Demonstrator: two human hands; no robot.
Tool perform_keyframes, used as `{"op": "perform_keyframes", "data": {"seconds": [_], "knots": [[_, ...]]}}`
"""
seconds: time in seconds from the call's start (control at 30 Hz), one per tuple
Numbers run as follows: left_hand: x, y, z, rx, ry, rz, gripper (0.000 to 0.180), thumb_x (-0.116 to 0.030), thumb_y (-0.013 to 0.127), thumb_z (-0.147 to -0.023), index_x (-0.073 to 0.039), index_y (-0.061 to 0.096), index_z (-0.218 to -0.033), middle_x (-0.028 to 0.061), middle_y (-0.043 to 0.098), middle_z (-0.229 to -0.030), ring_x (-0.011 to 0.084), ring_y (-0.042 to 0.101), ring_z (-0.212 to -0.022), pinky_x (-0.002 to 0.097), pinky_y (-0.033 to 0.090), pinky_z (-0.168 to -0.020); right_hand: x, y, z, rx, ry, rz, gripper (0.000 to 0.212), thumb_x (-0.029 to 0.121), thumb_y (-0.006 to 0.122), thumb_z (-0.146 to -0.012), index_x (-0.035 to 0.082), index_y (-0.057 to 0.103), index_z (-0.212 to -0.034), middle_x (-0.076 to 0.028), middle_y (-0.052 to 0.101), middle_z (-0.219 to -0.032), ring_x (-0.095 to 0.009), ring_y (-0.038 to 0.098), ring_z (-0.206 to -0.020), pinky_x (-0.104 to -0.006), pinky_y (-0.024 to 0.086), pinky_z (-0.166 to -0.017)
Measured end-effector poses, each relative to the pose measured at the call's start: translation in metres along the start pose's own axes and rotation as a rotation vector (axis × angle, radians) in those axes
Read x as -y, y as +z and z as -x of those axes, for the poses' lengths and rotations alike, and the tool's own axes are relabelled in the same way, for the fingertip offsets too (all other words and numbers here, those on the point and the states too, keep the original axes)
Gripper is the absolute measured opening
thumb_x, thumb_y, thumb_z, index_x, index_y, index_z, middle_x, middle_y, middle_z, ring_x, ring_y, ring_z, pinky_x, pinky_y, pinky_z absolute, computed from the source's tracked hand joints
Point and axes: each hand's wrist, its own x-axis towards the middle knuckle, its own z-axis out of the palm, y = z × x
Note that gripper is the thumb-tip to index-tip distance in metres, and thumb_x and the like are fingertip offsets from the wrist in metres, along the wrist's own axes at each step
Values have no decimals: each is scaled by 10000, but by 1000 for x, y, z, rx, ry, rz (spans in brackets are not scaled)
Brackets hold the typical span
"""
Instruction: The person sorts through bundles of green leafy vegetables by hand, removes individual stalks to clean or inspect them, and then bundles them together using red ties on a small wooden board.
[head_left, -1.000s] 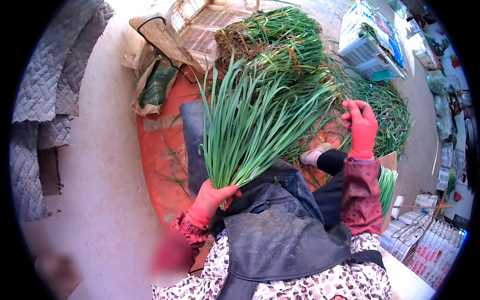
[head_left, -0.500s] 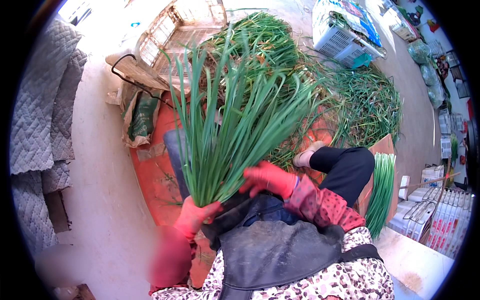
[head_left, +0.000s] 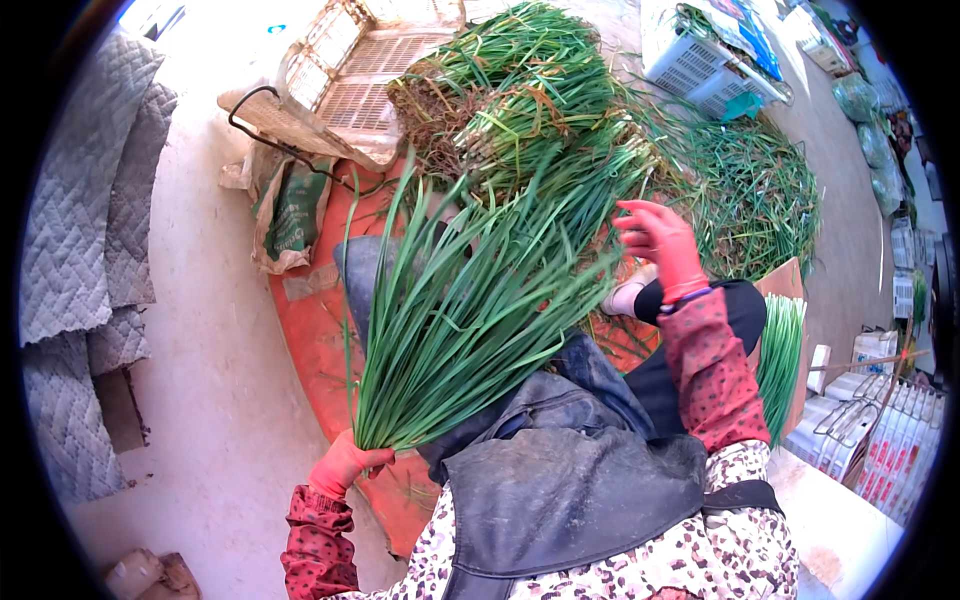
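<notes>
A fanned-out bunch of garlic chives (head_left: 455, 325) lies over my lap, its long green leaves pointing away from me and to the right. Around its base closes my left hand (head_left: 343, 464), in a red glove. My right hand (head_left: 662, 243), gloved the same way, is raised to the right of the leaf tips with its fingers apart and nothing in them. Beyond the bunch is a big heap of untrimmed chives (head_left: 540, 90), roots and dry bits showing on its left side.
A worn plastic crate (head_left: 370, 90) stands at the far left with a metal hook (head_left: 262, 130) by it. Loose leaf waste (head_left: 755, 190) covers the floor at right. A neat chive bundle (head_left: 780, 365) rests on cardboard. A white basket (head_left: 700, 70) stands behind.
My right hand has left the bunch, moving up and to the right. My left hand has lowered the bunch toward the left, and its leaves now lean more to the right.
</notes>
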Motion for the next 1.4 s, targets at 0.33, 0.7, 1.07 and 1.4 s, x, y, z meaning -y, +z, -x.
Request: {"op": "perform_keyframes", "data": {"seconds": [0.33,0.7,1.07,1.4], "knots": [[3,3,6,-5,-8,-14,108,-90,651,-744,-10,613,-806,47,608,-687,124,534,-537,260,410,-498,-74,116,27,326,-482,909,287,215,536,-849,103,588,-1108,-159,649,-983,-332,635,-899,-411,512,-793],[22,-12,17,-15,-56,44,123,-83,650,-727,3,613,-806,77,616,-689,139,538,-525,270,412,-470,-13,157,13,354,-995,684,322,234,516,-883,122,552,-1182,-144,629,-1076,-315,618,-952,-392,500,-826],[41,-10,16,-5,-102,104,141,-87,671,-730,10,611,-813,87,613,-695,148,526,-509,272,405,-470,-8,30,-71,-119,-691,923,189,240,563,-873,122,672,-973,-117,670,-945,-310,645,-850,-356,519,-733],[34,-6,12,35,-80,118,134,-103,678,-737,-7,620,-809,77,611,-684,144,526,-507,273,397,-461,-13,122,-42,428,-909,1123,204,253,577,-857,159,644,-1025,-60,660,-901,-267,637,-828,-363,520,-691]]}}
